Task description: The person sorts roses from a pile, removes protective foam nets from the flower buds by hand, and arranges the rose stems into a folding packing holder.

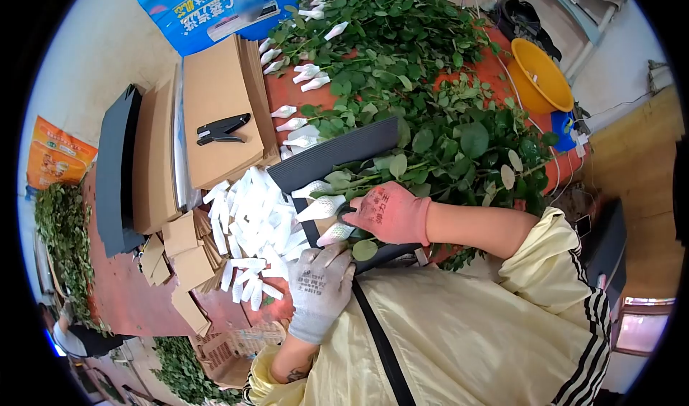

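My right hand point(391, 213), in a pink glove, has its fingers closed around the stem of a rose point(321, 207), whose bud sits in a white net sleeve. A small dark piece shows at its fingertips; I cannot make out what it is. Other netted buds, one rose bud point(336, 234) among them, lie just above and below. The roses rest on a dark corrugated sheet point(341, 153), partly hidden by leaves. My left hand point(317, 285), in a grey-white glove, lies at the sheet's near edge with its fingers stretched out, close to the lower bud.
A pile of white net sleeves point(251, 212) lies left of the hands. Behind are cardboard sheets point(222, 105) with a black stapler point(223, 129) on top. Leafy rose stems point(402, 54) cover the far table. A yellow basin point(540, 76) stands right; a basket point(230, 348) is lower left.
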The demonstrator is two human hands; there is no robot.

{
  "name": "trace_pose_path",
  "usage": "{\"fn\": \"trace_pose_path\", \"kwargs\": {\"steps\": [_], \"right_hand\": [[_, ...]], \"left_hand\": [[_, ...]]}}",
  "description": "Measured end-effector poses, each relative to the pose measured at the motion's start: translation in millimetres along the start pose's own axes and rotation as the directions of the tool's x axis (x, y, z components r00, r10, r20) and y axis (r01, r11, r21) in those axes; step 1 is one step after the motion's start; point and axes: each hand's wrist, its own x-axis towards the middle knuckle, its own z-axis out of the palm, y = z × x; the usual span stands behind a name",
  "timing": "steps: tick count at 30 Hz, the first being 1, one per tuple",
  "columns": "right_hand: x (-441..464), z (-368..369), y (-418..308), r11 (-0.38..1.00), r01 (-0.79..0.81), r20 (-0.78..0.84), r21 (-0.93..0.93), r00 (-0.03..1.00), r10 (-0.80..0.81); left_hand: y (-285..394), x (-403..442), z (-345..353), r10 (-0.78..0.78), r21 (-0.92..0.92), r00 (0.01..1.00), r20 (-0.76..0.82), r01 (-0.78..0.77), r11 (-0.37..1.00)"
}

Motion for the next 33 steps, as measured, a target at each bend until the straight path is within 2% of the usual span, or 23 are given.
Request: {"fn": "trace_pose_path", "kwargs": {"steps": [3,6,8,9,11,12,14,16,18,25,29,33], "right_hand": [[0,12,1,1.0,-0.024,-0.049,-0.005,0.999,0.024],[2,17,-2,0.999,-0.035,-0.008,-0.017,0.999,0.035],[1,27,0,0.999,-0.041,-0.093,-0.015,0.995,0.039],[1,21,-1,0.999,-0.039,-0.095,-0.009,0.995,0.038],[0,0,-5,0.997,-0.069,0.034,0.034,0.997,0.068],[0,2,-6,0.998,-0.06,0.036,0.034,0.998,0.059],[0,7,-5,0.997,-0.068,-0.014,0.03,0.998,0.069],[0,11,-3,0.997,-0.06,-0.05,0.042,0.997,0.062],[-1,15,-3,0.997,-0.055,-0.125,0.05,0.99,0.061],[1,20,-1,0.994,-0.09,-0.125,0.059,0.987,0.097],[1,20,0,0.995,-0.066,-0.14,0.07,0.987,0.075],[3,22,1,0.998,-0.049,-0.13,0.036,0.99,0.053]], "left_hand": [[-1,2,0,-0.029,-0.007,0.999,0.036,0.029,1.0],[-6,2,-1,0.046,0.021,0.998,-0.031,-0.045,0.999],[-13,5,-5,0.059,-0.125,0.995,-0.081,-0.068,0.99],[-23,5,-5,0.057,-0.122,0.995,-0.075,-0.066,0.99],[-47,5,-3,-0.151,-0.233,0.972,-0.177,0.108,0.966],[-51,8,-6,-0.16,-0.232,0.971,-0.179,0.117,0.966],[-57,17,-11,-0.238,-0.203,0.963,0.129,0.26,0.944],[-57,23,-12,-0.237,-0.208,0.964,0.118,0.258,0.944],[-57,27,-14,-0.227,-0.175,0.947,0.226,0.269,0.947],[-63,25,-13,-0.112,-0.212,0.985,0.13,0.138,0.967],[-68,20,-16,-0.101,-0.205,0.979,0.176,0.136,0.969],[-67,20,-12,-0.102,-0.219,0.988,0.113,0.124,0.968]]}}
